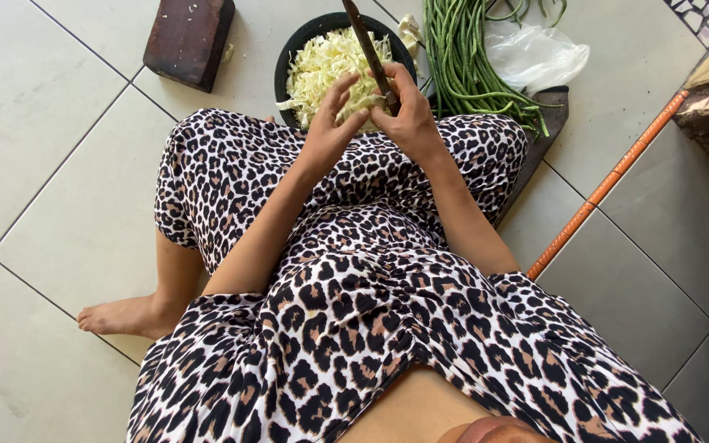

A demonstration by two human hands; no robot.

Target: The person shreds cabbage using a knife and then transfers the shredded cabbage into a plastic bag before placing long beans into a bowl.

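Seated on tiled floor (pixel 59 123), leopard-print dress over knees. Both hands raised over black bowl (pixel 289 61), just beyond the knees toward the floor's far edge.

Right hand (pixel 408 115) closed around knife (pixel 368 51) at the handle, blade angled up and away over the bowl. Left hand (pixel 330 123) half curled, fingers pinched on a small piece of cabbage (pixel 363 102), pressed close to the knife hand; exact hold partly hidden behind the fingers.

Bowl heaped with shredded cabbage (pixel 326 66), pale yellow-green.

Handling, as judged: shreds light, limp, loose, likely to scatter; remaining piece small, crisp, layered, apt to fall apart, best held at the end away from the blade. Knife stiff, sharp, grip on handle only.

Beside bowl on the right: bundle of long green beans (pixel 461 57) on a dark mat (pixel 553 123), clear plastic bag (pixel 535 53) touching the beans. Dark wooden block (pixel 189 37) left of bowl, apart. Orange pole (pixel 609 184) lying diagonally toward the floor's right edge.
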